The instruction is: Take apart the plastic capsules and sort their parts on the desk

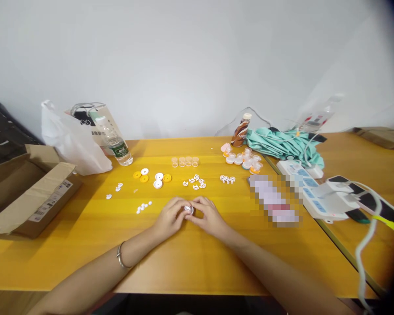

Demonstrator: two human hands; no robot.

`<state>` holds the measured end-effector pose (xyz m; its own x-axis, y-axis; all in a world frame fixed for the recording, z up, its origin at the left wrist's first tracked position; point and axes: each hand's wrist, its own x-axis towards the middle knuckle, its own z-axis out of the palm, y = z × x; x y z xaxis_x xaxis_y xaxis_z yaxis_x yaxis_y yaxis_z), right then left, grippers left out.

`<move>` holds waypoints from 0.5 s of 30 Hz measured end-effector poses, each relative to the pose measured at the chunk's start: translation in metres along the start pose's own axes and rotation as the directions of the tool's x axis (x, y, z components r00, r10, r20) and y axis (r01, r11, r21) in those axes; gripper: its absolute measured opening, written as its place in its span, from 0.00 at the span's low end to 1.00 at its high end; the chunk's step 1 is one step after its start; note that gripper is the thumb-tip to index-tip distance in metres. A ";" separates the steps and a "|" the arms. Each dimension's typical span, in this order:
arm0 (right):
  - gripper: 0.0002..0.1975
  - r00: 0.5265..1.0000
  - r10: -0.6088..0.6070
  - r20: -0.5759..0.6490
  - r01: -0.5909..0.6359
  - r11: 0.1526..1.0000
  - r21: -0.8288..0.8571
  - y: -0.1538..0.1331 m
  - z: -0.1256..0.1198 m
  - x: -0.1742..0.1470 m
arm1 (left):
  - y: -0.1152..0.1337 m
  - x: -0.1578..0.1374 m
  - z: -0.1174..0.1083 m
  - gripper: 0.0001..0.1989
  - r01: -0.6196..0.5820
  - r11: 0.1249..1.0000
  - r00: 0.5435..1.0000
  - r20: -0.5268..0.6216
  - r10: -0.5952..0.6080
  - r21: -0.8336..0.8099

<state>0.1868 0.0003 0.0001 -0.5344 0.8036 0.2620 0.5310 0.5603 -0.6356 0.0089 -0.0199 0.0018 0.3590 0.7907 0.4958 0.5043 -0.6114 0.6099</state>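
Note:
Between my two hands, just above the wooden table (170, 267), is a small round white plastic part (189, 210). My left hand (171, 217) pinches it from the left, and my right hand (207, 215) grips its right side; the fingers cover much of it. Beyond my hands lie several white slotted pieces (196, 180). White and yellow round caps (158, 179) are grouped to the left of these. Small white discs (143, 207) lie near my left hand. Farther back stand clear cups (185, 162) in a row.
An open cardboard box (29, 192), a white plastic bag (72, 140) and a water bottle (120, 148) stand at the left. To the right are capped clear pieces (243, 159), a brown drink bottle (241, 131), a folded green umbrella (282, 144), a power strip (310, 192) and a blurred-out flat object (272, 199).

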 end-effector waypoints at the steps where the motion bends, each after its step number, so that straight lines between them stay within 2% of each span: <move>1: 0.13 1.000 -0.003 0.002 0.003 1.000 0.005 -0.001 -0.001 -0.001 | -0.002 -0.001 0.000 0.09 -0.068 0.997 0.998 0.015 0.067 0.034; 3: 0.13 1.000 -0.010 0.009 0.010 1.000 0.004 -0.002 -0.002 -0.002 | -0.005 -0.002 0.000 0.10 -0.164 0.983 0.986 0.051 0.160 0.083; 7: 0.12 0.999 -0.023 0.042 0.024 1.000 -0.015 -0.005 -0.004 -0.002 | -0.006 -0.002 -0.001 0.09 -0.143 0.985 0.989 0.048 0.139 0.094; 11: 0.12 0.997 -0.067 0.045 0.067 0.998 0.004 -0.007 -0.004 -0.003 | -0.003 -0.001 -0.002 0.10 -0.226 0.970 0.973 0.063 0.222 0.085; 13: 0.12 0.996 -0.083 0.034 0.082 0.996 0.019 -0.008 -0.003 -0.003 | -0.001 0.000 -0.003 0.09 -0.212 0.976 0.977 0.030 0.210 0.056; 15: 0.12 0.996 -0.088 0.022 0.087 0.996 0.026 -0.009 -0.002 -0.003 | 0.002 0.001 -0.004 0.08 -0.141 0.990 0.987 -0.070 0.142 0.023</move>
<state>0.1848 -0.0070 0.0064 -0.5936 0.7465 0.3006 0.4647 0.6229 -0.6293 0.0069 -0.0208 0.0060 0.3713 0.6915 0.6197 0.4664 -0.7160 0.5194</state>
